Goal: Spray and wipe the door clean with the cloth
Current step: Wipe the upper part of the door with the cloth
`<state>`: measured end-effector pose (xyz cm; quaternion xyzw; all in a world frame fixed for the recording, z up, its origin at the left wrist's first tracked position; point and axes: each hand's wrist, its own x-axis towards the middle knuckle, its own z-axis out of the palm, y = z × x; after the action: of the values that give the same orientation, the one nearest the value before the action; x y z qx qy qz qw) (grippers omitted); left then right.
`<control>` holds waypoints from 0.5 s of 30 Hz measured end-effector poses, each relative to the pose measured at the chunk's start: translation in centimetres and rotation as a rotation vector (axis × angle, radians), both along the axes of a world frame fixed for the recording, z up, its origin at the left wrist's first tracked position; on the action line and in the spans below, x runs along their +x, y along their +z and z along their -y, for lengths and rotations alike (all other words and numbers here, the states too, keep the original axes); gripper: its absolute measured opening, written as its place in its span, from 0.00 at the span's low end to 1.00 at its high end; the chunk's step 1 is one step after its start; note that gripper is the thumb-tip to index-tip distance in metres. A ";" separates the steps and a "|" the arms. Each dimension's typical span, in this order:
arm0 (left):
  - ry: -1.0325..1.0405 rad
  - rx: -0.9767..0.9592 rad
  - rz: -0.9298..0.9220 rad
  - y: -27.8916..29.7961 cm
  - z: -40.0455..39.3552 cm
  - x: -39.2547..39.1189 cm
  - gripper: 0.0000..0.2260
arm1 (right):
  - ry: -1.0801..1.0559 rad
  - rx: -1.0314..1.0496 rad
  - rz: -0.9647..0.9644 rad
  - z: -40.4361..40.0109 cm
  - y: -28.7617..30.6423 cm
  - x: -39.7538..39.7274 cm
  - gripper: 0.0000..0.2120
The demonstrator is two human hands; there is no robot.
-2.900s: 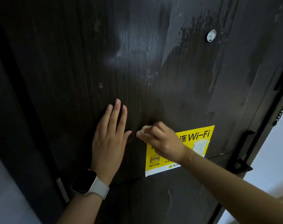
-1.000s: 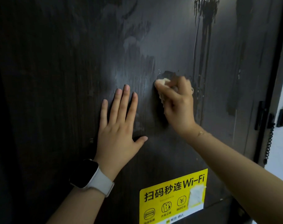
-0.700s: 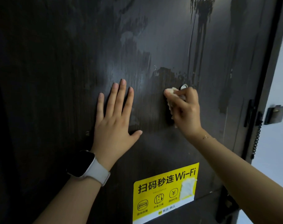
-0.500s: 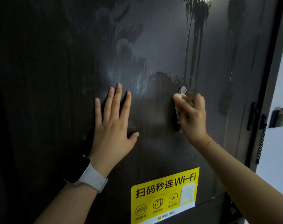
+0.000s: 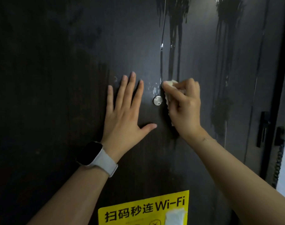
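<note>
The right hand has its fingers curled tight round a small wad of pale cloth, pinching it and pressing it against the dark door; only a crumpled edge of the cloth shows above and to the left of the knuckles. The left hand lies flat on the door with its fingers straight and spread, holding nothing, apparently bracing the panel. A small round metal peephole sits between the two hands, just left of the cloth-holding fingers. Wet streaks run down the door from above those fingers, and a second band of streaks lies further to their right, near the door's edge. Below both wrists a yellow Wi-Fi sticker is stuck to the door. The step in hand looks like wiping the sprayed patch round the peephole. To do it well, the cloth would best be opened out a little so more of it meets the surface, then drawn upward into the runs above the fingers and downward in overlapping passes, catching drips before they reach the sticker. Steady pressure from the flat hand should keep the door from swinging.
</note>
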<state>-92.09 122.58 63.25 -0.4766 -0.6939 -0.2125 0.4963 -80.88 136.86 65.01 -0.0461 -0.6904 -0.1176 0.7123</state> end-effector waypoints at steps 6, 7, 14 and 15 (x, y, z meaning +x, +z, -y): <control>0.053 -0.002 -0.023 -0.2 -0.2 -0.3 0.50 | 0.047 0.110 0.131 -1.2 -4.4 0.8 0.19; 0.055 -0.004 -0.024 -0.1 -0.1 -0.3 0.50 | 0.046 0.144 0.189 -1.3 -6.0 1.1 0.18; 0.054 -0.032 0.005 0.1 0.1 -0.2 0.50 | 0.070 0.149 0.143 -2.3 -0.6 1.2 0.16; 0.056 -0.032 0.008 0.1 0.1 -0.1 0.50 | 0.090 0.127 0.104 -2.2 0.5 1.1 0.16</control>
<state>-92.24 122.47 63.36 -0.4637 -0.7124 -0.1895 0.4915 -79.81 139.11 65.48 0.0363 -0.7189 -0.1311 0.6817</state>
